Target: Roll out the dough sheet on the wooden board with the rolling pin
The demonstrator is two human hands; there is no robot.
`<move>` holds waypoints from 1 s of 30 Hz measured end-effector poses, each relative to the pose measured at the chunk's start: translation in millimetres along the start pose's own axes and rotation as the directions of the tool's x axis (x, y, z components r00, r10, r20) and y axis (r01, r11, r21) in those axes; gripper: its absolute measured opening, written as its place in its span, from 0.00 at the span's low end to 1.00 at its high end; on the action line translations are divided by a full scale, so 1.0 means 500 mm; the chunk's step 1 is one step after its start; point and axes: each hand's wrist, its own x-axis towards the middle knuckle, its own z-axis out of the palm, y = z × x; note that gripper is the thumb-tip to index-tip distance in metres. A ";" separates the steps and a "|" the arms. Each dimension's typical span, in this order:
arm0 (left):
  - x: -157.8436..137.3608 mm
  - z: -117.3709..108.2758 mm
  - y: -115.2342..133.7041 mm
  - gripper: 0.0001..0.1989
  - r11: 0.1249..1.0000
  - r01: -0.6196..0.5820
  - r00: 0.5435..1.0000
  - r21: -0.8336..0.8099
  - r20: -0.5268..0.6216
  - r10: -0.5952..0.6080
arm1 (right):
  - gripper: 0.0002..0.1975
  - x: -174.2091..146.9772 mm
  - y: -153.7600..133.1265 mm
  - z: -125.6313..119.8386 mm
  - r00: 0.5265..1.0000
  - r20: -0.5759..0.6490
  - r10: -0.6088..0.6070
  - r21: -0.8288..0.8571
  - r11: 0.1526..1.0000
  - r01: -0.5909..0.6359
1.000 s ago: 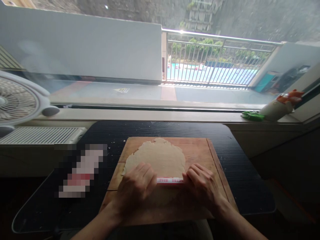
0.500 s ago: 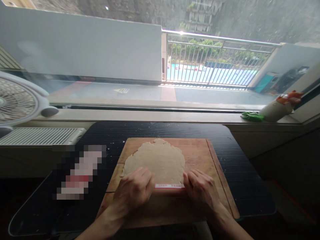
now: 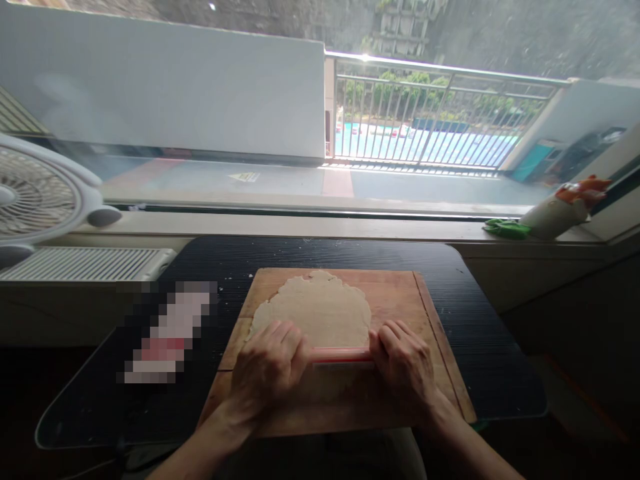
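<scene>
A pale, flattened sheet of dough (image 3: 315, 310) with an uneven edge lies on a wooden board (image 3: 395, 293). Across its near side runs a rolling pin (image 3: 343, 355), reddish with a white label strip. My left hand (image 3: 273, 360) is closed round the pin's left end, and my right hand (image 3: 403, 353) grips the right end. Both hands hide the ends of the pin. The near edge of the dough is covered by the pin and my left hand.
The board rests on a black table (image 3: 480, 333) by a window. A blurred-out item (image 3: 167, 333) lies on the table's left. Beyond are a white fan (image 3: 40, 193), a ribbed white panel (image 3: 90, 263), and a pot (image 3: 555, 217) beside a green cloth (image 3: 506, 229) on the sill.
The pin has turned, its label rolling toward the near side, and both hands have moved slightly forward with it over the dough. The whole view has shifted a little.
</scene>
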 end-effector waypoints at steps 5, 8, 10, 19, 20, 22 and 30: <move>-0.007 -0.005 0.011 0.10 1.000 0.008 0.999 -0.023 0.046 -0.007 | 0.13 -0.017 -0.015 -0.004 1.000 0.013 0.017 0.016 1.000 -0.017; -0.012 -0.007 0.013 0.10 0.999 -0.003 0.998 -0.039 0.056 0.005 | 0.14 -0.024 -0.015 -0.007 1.000 0.028 0.009 0.016 1.000 -0.010; -0.006 -0.006 0.010 0.11 0.999 -0.007 0.998 -0.037 0.068 0.010 | 0.14 -0.017 -0.013 -0.006 0.999 0.037 0.011 0.015 1.000 -0.011; 0.029 0.004 -0.005 0.10 0.998 -0.047 0.998 -0.029 0.044 0.048 | 0.12 0.031 0.007 0.000 0.996 0.018 -0.086 -0.013 0.996 0.086; 0.026 0.005 -0.004 0.10 0.998 -0.053 0.998 -0.029 0.039 0.054 | 0.12 0.030 0.008 -0.001 0.996 0.026 -0.089 -0.007 0.996 0.089; 0.020 0.006 0.000 0.10 0.999 -0.046 0.998 -0.022 0.030 0.046 | 0.12 0.026 0.007 -0.002 0.996 0.038 -0.084 -0.001 0.996 0.085; 0.007 -0.003 0.012 0.11 0.999 -0.014 0.997 -0.033 0.069 0.016 | 0.13 0.000 -0.018 -0.005 1.000 0.027 -0.006 0.015 1.000 0.005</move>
